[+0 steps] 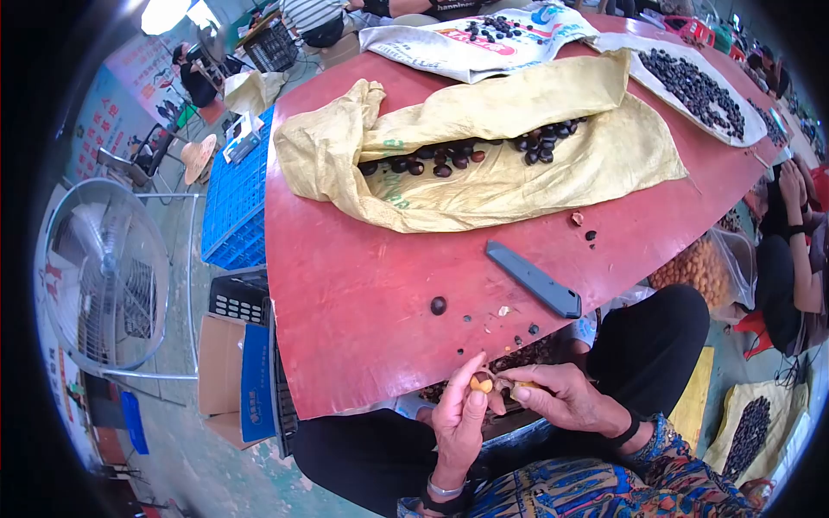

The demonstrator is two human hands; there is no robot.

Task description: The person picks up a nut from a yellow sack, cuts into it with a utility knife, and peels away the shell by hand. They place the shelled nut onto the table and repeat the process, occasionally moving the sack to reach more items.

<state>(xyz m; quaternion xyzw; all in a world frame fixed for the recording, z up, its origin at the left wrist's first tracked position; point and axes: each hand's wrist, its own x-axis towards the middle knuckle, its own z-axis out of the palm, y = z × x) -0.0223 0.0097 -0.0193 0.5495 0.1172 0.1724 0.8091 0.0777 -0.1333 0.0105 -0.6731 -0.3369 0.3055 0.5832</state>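
Note:
Between the thumb and fingers of my left hand [459, 418] is a partly peeled nut [481, 382], yellow with dark brown shell still on it. Just beside it, my right hand [561, 397] is closed in a pinch, with a small yellowish bit showing at the fingertips that I cannot make out. Both hands are over my lap at the near table edge. Dark shell pieces [527, 356] lie below, partly hidden by the hands. A whole dark nut [439, 306] rests on the red table [363, 285], near a grey-blue box-cutter-like object [534, 280].
A yellow woven sack [484, 194] with dark nuts lies across the table. Beyond it are a white sack [432, 50] and another spread of nuts [691, 91]. At left stand a fan [108, 263] and a blue crate [237, 203]. A bag of yellow kernels [695, 272] and another person's arm [805, 259] are at right.

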